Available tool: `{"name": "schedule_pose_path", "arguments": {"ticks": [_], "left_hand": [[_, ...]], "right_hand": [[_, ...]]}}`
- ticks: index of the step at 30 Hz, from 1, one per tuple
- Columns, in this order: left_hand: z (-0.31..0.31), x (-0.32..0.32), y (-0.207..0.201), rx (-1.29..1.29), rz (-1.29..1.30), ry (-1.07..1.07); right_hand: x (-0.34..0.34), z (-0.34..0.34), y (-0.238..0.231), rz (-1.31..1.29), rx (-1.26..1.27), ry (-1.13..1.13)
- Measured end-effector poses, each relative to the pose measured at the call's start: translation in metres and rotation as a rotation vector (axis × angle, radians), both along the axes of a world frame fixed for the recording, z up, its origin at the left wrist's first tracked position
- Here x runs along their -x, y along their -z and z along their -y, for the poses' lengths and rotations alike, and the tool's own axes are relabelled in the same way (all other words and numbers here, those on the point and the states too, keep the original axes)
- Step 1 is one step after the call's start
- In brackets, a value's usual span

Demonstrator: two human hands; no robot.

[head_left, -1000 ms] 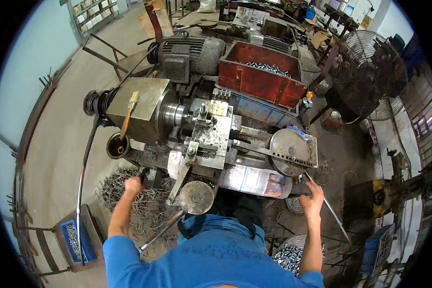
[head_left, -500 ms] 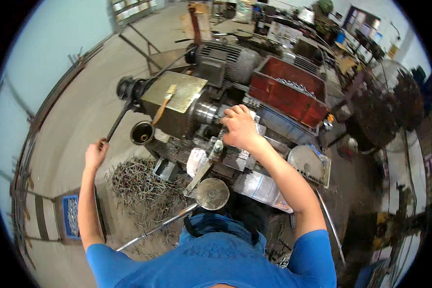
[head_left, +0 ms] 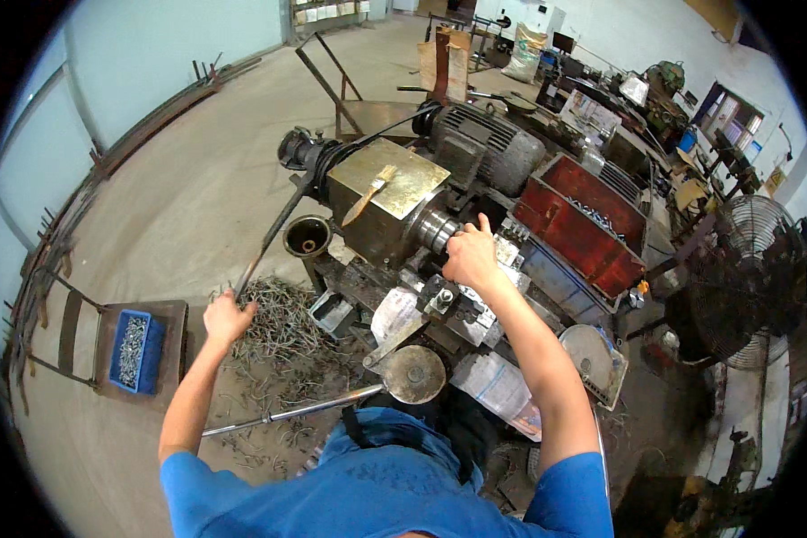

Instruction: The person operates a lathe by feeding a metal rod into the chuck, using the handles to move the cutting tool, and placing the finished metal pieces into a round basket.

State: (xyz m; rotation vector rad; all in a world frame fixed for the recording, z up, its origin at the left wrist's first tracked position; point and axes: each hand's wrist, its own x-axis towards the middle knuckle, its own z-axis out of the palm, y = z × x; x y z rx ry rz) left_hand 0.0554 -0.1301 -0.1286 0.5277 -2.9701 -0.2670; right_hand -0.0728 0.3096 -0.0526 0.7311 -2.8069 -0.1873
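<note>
A long dark lever (head_left: 273, 242) slopes down from the left end of the lathe-like machine (head_left: 372, 224). My left hand (head_left: 228, 319) is at its lower end, fingers closed about the tip and thumb sticking out. At the front of the shiny round spindle chuck (head_left: 438, 229) is my right hand (head_left: 472, 257), index finger raised and the other fingers bent. Whatever those fingers pinch is hidden by the hand. Just below them sits a tool post with a bolt (head_left: 441, 298). On the machine's flat top lies a paintbrush (head_left: 370, 195) with a wooden handle.
A red bin (head_left: 547, 213) of metal parts stands right of the machine, near a large fan (head_left: 749, 278). Metal shavings (head_left: 282, 327) heap on the floor beside an open metal pot (head_left: 308, 237). Further left, a blue crate (head_left: 137, 351) of small parts rests on a trolley.
The view has swung, shifting the machine rightward in the picture. My left hand has come nearer the shavings along with the lever's end. My right hand stays at the chuck, its index finger now raised.
</note>
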Motion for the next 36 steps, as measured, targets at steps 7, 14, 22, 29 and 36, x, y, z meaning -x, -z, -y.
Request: {"name": "schedule_pose_path", "arguments": {"ticks": [7, 14, 22, 29, 36], "left_hand": [[0.041, 0.039, 0.005, -0.490, 0.117, 0.128], [0.038, 0.050, 0.012, -0.694, 0.117, 0.204], [0.039, 0.065, -0.015, -0.838, 0.222, 0.302], [0.033, 0.107, 0.014, -1.108, 0.226, 0.258], [0.072, 0.118, 0.039, -1.189, 0.268, 0.172]], "right_hand": [[-0.015, -0.022, -0.035, -0.135, 0.077, 0.027], [-0.012, -0.153, -0.108, -0.491, 0.403, 0.363], [-0.108, -0.222, -0.145, -0.386, 0.523, 0.475], [-0.292, -0.276, -0.061, -0.168, 0.659, 0.866], [-0.510, -0.255, 0.089, 0.024, 0.835, 1.372]]}}
